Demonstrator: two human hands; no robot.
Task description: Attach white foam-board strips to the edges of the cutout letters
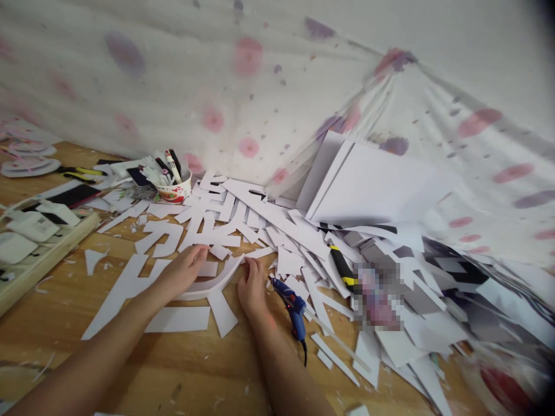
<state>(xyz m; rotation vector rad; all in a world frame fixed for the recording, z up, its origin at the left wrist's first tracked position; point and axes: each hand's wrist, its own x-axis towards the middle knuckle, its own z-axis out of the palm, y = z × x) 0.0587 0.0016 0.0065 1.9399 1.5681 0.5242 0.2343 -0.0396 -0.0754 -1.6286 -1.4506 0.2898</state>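
A curved white strip (217,283), like foam board or card, stands on edge along a flat white cut-out piece on the table. Its upper right end meets the fingertips of my right hand (252,288), which are closed on it. My left hand (188,270) is over the left part of the cut-out, fingers drawn together; whatever they may hold is hidden. A small white scrap (220,252) lies by those fingertips. Just right of my right hand, a blue hot glue gun (295,306) rests on its side with a clear glue stick (338,341) sticking out of its back.
White offcuts (290,260) cover the table's middle and right. A yellow-black utility knife (341,266) lies among them. White sheets (368,179) lean on the curtain at the back right. Farther left are a paper bowl of pens (174,189), pliers (82,173) and a wooden-edged tray (52,263) of white adapters.
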